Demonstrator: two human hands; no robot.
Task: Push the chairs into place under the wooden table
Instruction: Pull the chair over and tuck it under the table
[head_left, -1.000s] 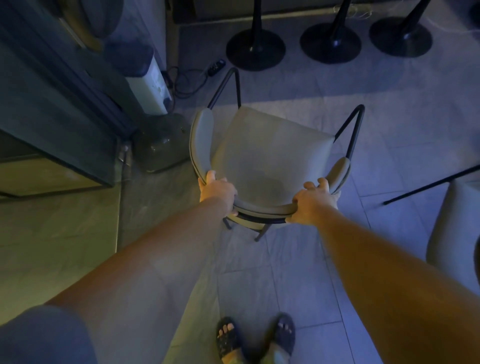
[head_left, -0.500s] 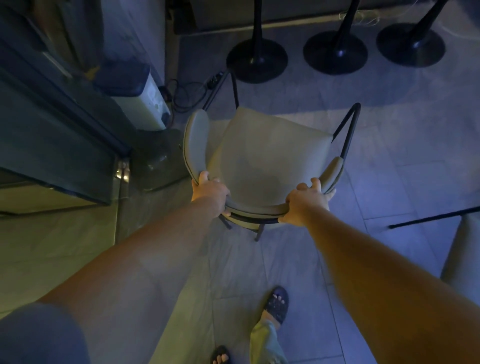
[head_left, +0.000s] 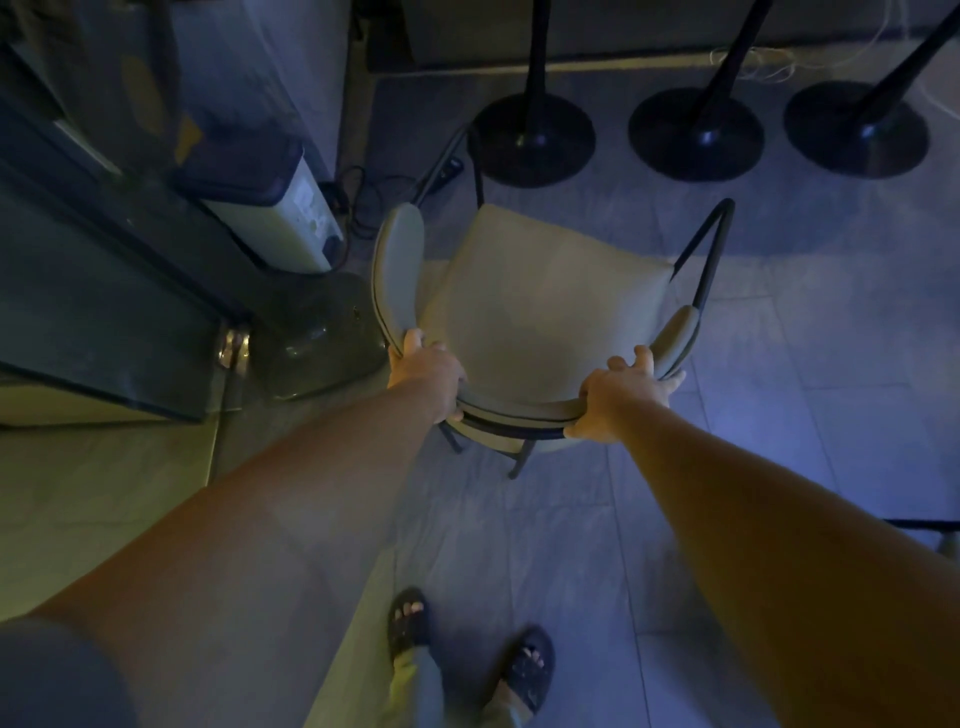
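Note:
A pale upholstered chair (head_left: 540, 306) with a curved padded backrest and thin black metal legs stands on the tiled floor in front of me. My left hand (head_left: 426, 371) grips the left end of the backrest curve. My right hand (head_left: 623, 395) grips its right side, fingers wrapped over the top edge. The seat faces away from me, toward three black round pedestal bases (head_left: 530, 137). The tabletop above those bases is mostly out of frame. The room is dim.
A white floor appliance (head_left: 275, 218) with cables (head_left: 363, 192) stands left of the chair. A dark glass panel (head_left: 104, 291) runs along the left. Part of a second chair's black leg (head_left: 924, 525) shows at the right edge. My sandalled feet (head_left: 467, 649) are below.
The chair has moved forward, closer to the pedestal bases, with both hands still gripping the backrest. My feet have stepped forward behind it.

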